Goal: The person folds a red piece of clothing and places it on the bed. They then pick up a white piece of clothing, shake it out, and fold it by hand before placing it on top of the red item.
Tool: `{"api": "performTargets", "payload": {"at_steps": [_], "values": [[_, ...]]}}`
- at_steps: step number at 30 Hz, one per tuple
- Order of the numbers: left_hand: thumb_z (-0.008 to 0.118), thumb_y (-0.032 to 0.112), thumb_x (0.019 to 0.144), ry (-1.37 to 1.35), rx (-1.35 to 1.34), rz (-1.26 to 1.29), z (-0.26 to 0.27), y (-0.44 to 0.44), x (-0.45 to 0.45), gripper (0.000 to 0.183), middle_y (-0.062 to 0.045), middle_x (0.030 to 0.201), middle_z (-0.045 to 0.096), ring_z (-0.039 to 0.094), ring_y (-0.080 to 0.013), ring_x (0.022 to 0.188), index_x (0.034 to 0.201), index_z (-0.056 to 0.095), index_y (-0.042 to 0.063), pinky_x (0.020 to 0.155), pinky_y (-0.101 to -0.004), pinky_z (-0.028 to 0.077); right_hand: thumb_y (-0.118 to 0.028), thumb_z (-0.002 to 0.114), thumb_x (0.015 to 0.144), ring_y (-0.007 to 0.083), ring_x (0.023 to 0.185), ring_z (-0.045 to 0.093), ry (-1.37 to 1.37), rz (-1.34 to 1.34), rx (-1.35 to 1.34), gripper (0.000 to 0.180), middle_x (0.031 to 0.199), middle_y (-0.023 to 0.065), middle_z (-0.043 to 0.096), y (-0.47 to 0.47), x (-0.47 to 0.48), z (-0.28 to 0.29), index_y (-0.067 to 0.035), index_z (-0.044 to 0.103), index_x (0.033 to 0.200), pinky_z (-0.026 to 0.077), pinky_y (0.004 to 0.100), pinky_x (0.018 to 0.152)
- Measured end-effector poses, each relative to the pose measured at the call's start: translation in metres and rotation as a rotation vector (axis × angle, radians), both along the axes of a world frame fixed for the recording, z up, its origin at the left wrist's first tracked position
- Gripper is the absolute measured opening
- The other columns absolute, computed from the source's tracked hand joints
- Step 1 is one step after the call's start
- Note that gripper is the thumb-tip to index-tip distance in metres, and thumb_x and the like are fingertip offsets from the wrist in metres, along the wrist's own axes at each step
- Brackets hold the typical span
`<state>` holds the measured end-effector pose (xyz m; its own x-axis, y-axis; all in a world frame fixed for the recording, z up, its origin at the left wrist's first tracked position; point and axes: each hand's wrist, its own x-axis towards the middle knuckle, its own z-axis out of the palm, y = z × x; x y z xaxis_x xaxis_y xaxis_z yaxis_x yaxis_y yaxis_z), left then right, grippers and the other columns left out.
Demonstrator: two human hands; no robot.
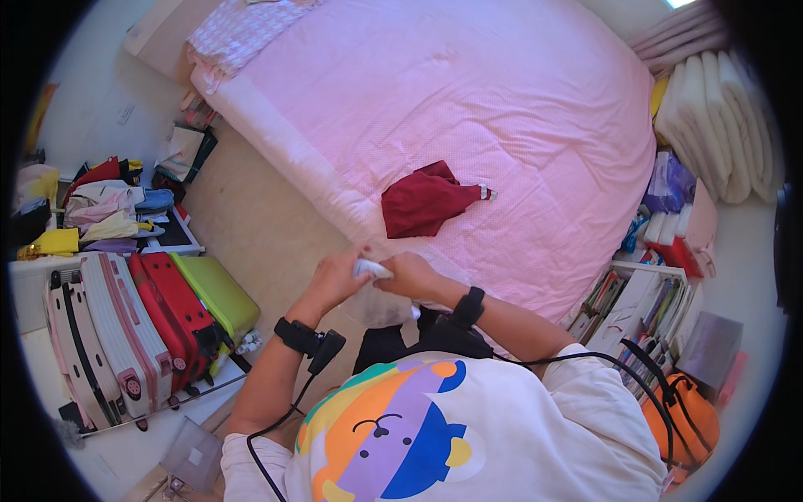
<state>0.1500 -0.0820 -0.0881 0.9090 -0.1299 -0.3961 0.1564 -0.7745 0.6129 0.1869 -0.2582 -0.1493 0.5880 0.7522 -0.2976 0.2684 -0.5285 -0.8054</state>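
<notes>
A small whitish item (372,268), perhaps part of a thin clear plastic bag (379,307), is pinched between both hands in front of my waist. My left hand (334,276) grips its left end, and my right hand (411,276) grips the other. The clear plastic hangs below the fingers, and its outline is hard to make out. Just beyond my hands a dark red cloth garment (420,201) lies bunched on the pink bedspread (533,157). Its narrow right end carries small pale pieces (487,192), too small to identify. Black straps circle both wrists.
To the left stand several upright suitcases (175,320) beside a pile of folded clothes (113,207). On the right are a shelf of books and folders (633,307), an orange bag (684,417) and folded cream bedding (715,125). A black cable (590,356) runs along my right arm.
</notes>
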Motion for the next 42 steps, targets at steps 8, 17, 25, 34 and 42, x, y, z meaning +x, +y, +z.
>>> {"api": "performTargets", "payload": {"at_steps": [8, 17, 25, 34, 42], "values": [[0.066, 0.006, 0.073, -0.359, 0.024, 0.342, 0.003, 0.024, 0.004, 0.049, -0.012, 0.104, 0.056, 0.058, -0.0244, 0.082, 0.119, 0.048, 0.004, 0.073, -0.0335, 0.047, -0.016, 0.062, 0.085, 0.0168, 0.086, 0.064, 1.15, -0.638, 0.671, 0.028, 0.101, 0.0093, 0.065, -0.015, 0.094, -0.053, 0.002, 0.059, 0.107, 0.051, 0.0312, 0.079], [0.065, 0.005, 0.074, -0.033, 0.039, 0.472, -0.043, 0.04, -0.1, 0.055, -0.014, 0.109, 0.054, 0.058, -0.0214, 0.081, 0.124, 0.043, 0.003, 0.075, -0.0317, 0.047, -0.011, 0.063, 0.082, 0.0234, 0.086, 0.062, 0.934, -1.194, 0.297, 0.033, 0.102, 0.009, 0.062, -0.112, 0.125, -0.205, 0.0, 0.056, 0.112, 0.052, 0.0409, 0.076], [0.066, 0.009, 0.076, 0.092, 0.023, 0.541, -0.05, 0.033, -0.126, 0.054, -0.012, 0.108, 0.057, 0.059, -0.0162, 0.08, 0.125, 0.045, 0.004, 0.074, -0.0296, 0.047, -0.01, 0.06, 0.085, 0.0206, 0.095, 0.06, 1.008, -0.768, 0.521, 0.032, 0.108, 0.0088, 0.061, -0.098, 0.145, -0.186, 0.001, 0.056, 0.115, 0.047, 0.0341, 0.087], [0.066, 0.009, 0.075, 0.144, -0.06, 0.524, -0.06, 0.022, -0.124, 0.053, -0.014, 0.108, 0.055, 0.058, -0.0193, 0.077, 0.124, 0.045, 0.003, 0.072, -0.0309, 0.048, -0.009, 0.061, 0.083, 0.0218, 0.097, 0.06, 1.227, -0.534, 0.614, 0.037, 0.11, 0.011, 0.06, -0.061, 0.15, -0.147, 0.004, 0.053, 0.116, 0.048, 0.0362, 0.087], [0.065, 0.012, 0.077, 0.218, -0.046, 0.516, -0.067, 0.018, -0.137, 0.052, -0.014, 0.106, 0.056, 0.059, -0.0198, 0.079, 0.123, 0.045, 0.002, 0.074, -0.0317, 0.048, -0.025, 0.068, 0.077, 0.0183, 0.062, 0.056, 0.699, -1.045, 0.115, 0.032, 0.08, 0.0069, 0.061, -0.119, 0.135, -0.233, 0.001, 0.06, 0.095, 0.046, 0.0381, 0.053]]}}
